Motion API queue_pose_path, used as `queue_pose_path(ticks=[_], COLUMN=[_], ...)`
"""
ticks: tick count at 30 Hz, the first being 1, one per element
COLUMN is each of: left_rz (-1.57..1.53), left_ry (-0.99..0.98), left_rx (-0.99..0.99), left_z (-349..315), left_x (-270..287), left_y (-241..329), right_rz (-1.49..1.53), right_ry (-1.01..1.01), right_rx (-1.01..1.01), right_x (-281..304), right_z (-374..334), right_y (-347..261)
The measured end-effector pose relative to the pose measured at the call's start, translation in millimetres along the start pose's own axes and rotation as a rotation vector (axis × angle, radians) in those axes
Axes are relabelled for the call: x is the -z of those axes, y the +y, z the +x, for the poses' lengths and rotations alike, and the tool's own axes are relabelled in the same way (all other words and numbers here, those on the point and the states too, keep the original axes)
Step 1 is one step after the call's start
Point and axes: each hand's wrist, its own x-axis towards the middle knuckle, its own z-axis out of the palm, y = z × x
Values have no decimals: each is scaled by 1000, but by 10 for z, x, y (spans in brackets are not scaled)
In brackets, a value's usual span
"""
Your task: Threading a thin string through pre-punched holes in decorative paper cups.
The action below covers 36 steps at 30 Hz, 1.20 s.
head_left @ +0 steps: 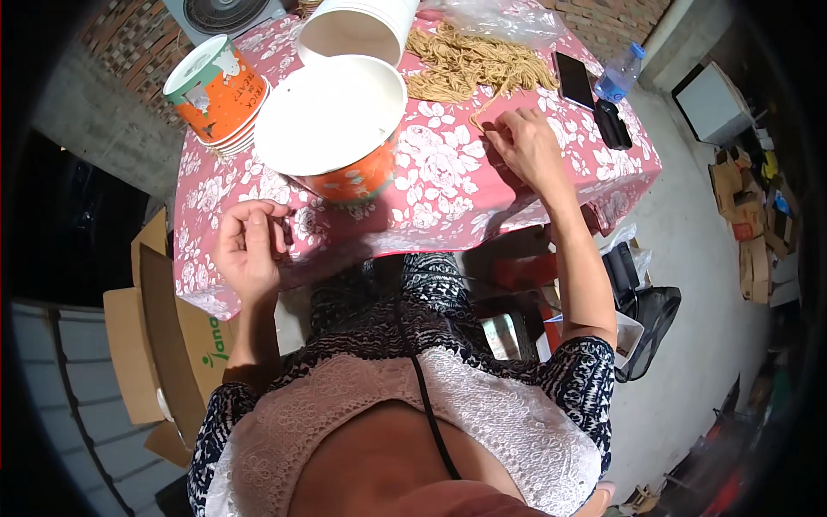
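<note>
My left hand (247, 246) lies at the near left edge of the table, its fingers loosely bent and apart, with nothing visible in them. On the right, my right hand (524, 151) rests over the tabletop with bent fingers. Its fingertips pinch the end of a tan cord (476, 119), which runs back to a loose heap of tan cords (474, 65). Between my hands, nearer the left, an orange paper bucket (357, 183) stands with a white round piece (332, 112) across its top. Whether that piece is a lid or another bucket's inside is hard to tell.
A stack of orange and green paper buckets (220, 95) lies tilted at the left. Behind is a white bucket (357, 34) on its side, near a fan (226, 13). A phone (574, 79), a bottle (620, 73) and a black case (612, 125) are at right. Cardboard (129, 353) stands lower left.
</note>
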Motion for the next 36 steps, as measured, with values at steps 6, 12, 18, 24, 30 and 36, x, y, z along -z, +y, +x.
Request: queue_pose_path(ticks=[6, 12, 18, 24, 30, 36], left_rz=[-18, -10, 203, -164, -186, -64], left_ry=[-86, -278, -705, -613, -498, -448], left_rx=[160, 361, 342, 880, 1027, 978], left_z=[-165, -199, 287, 786, 909, 858], left_x=[-49, -413, -1318, -2294, -2685, -2771], left_y=[-51, 77, -3, -588, -794, -796], right_rz=[-65, 110, 377, 538, 561, 446], right_ry=[-28, -67, -191, -171, -143, -144], right_rx=[20, -87, -346, -402, -370, -279], right_x=[-217, -240, 38, -14, 13, 16], right_z=[107, 109, 45, -62, -96, -110], right_y=[57, 197, 232, 360, 333, 368])
